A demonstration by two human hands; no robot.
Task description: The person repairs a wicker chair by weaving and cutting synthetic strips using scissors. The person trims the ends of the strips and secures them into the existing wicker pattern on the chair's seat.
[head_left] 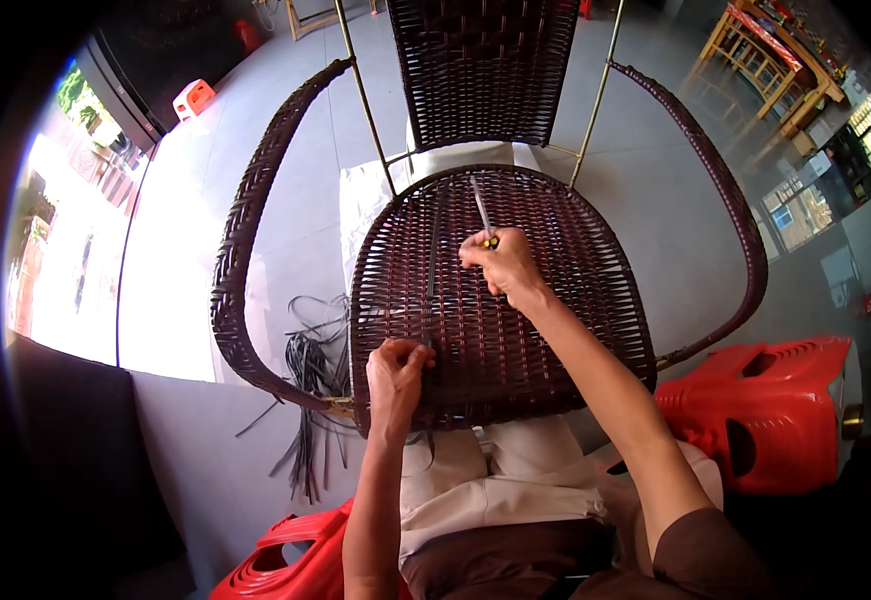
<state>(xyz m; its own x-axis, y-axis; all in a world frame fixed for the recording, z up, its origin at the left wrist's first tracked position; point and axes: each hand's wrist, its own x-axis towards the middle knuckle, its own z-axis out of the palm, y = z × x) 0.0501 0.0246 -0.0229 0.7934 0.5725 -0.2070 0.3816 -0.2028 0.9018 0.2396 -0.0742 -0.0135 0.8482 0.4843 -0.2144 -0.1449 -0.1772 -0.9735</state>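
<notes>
- Your right hand (506, 265) is above the back half of the woven seat (546, 335), its grip clamped on a tool (483, 208) with a yellow-and-black handle.
- The tool's thin, pale shaft points away from you, toward the backrest (481, 75); you cannot tell here whether its tip touches the weave.
- Your left hand (394, 380) is at the front left of the seat, its grip together, thumb and fingers clamped on a dark strip (432, 265).
- That strip runs lengthwise over the seat, from your left fingers toward the rear edge.
- The seat is dark brown, right in front of you, between 2 curved, wrapped armrests (251, 200).
- A loose bundle of dark strips (308, 370) lies on the grey floor (216, 430), beside the seat on your left.
- 2 red stools are near you: 1 right stool (791, 415) and 1 left stool (276, 565), partly behind your left forearm.
</notes>
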